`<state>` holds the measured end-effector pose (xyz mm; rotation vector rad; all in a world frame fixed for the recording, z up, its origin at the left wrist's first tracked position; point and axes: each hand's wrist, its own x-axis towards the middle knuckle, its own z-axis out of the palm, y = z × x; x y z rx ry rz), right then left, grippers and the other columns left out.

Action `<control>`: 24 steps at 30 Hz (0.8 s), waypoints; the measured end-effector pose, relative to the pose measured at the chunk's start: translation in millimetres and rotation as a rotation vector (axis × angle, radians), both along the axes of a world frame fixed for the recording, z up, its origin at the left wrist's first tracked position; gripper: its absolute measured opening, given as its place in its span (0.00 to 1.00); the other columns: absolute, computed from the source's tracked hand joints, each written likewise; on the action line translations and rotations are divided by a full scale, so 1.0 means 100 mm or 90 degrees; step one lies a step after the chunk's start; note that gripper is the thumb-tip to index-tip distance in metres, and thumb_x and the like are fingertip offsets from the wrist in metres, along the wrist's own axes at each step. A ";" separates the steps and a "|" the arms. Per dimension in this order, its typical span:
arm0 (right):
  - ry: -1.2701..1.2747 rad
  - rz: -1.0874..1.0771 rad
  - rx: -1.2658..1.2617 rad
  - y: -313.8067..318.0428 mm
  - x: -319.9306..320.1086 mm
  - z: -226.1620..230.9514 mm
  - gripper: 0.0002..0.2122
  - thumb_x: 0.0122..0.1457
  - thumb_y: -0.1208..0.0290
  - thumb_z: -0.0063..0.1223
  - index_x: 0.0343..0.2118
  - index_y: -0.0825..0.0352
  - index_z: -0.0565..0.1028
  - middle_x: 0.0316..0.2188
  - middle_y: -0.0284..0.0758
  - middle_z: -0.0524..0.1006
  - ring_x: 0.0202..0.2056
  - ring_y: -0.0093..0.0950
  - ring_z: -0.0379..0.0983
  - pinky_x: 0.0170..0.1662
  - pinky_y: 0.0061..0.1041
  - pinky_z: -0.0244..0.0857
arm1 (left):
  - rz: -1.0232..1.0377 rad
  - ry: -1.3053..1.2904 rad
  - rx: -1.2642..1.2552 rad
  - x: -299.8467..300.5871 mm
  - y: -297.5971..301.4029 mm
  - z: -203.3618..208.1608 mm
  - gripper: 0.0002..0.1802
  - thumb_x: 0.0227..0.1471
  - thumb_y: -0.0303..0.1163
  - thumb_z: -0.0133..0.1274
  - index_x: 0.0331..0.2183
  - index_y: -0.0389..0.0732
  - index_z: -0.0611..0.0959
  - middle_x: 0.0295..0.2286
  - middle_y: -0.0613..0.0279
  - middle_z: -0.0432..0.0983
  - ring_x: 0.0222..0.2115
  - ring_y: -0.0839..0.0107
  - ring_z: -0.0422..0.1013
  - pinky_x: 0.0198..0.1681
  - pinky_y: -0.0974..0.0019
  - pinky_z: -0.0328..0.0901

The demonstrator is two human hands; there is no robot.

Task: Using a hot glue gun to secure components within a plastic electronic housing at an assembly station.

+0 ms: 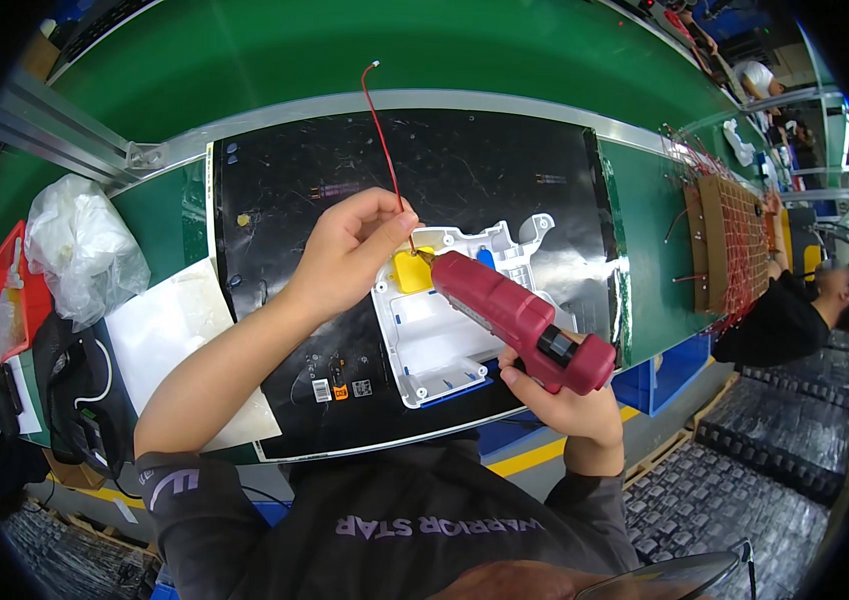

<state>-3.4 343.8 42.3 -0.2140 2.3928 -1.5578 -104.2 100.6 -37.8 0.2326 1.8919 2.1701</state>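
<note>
A white plastic housing (425,330) with a yellow piece (411,272) and a blue piece (486,258) in it lies on the black mat. My left hand (350,245) pinches a thin red wire (382,135) above the yellow piece. The wire rises away from me and ends in a small white connector (376,64). My right hand (570,405) is wrapped round the handle of a dark red glue gun (505,300). The gun's nozzle points at the yellow piece, close to the wire's lower end; whether it touches cannot be made out.
Left of the black mat (285,170) are a white sheet (170,330), a clear plastic bag (85,245) and a red bin (30,310). At the right stands a cardboard box (720,245) with many red wires. Beyond it a person (795,315) sits. A blue crate (665,378) is below the table edge.
</note>
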 end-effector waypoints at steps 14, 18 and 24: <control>-0.022 -0.004 -0.012 0.01 -0.01 0.01 0.08 0.48 0.77 0.62 0.31 0.72 0.77 0.23 0.34 0.78 0.26 0.21 0.76 0.32 0.20 0.68 | -0.001 0.007 -0.008 0.01 -0.01 0.00 0.09 0.59 0.32 0.52 0.35 0.35 0.77 0.29 0.66 0.76 0.31 0.82 0.70 0.36 0.77 0.64; -0.017 -0.010 -0.019 0.02 0.01 -0.01 0.08 0.48 0.77 0.62 0.31 0.72 0.77 0.23 0.34 0.78 0.26 0.21 0.76 0.33 0.20 0.68 | -0.003 0.005 0.001 0.00 0.00 0.00 0.09 0.58 0.32 0.52 0.35 0.35 0.77 0.29 0.65 0.76 0.31 0.82 0.71 0.37 0.76 0.65; -0.074 -0.045 -0.095 0.04 0.06 -0.02 0.11 0.48 0.80 0.61 0.36 0.71 0.76 0.29 0.32 0.79 0.32 0.19 0.75 0.38 0.20 0.68 | -0.004 0.002 0.000 0.00 0.00 -0.01 0.09 0.58 0.32 0.52 0.35 0.35 0.77 0.29 0.65 0.76 0.31 0.81 0.71 0.37 0.76 0.65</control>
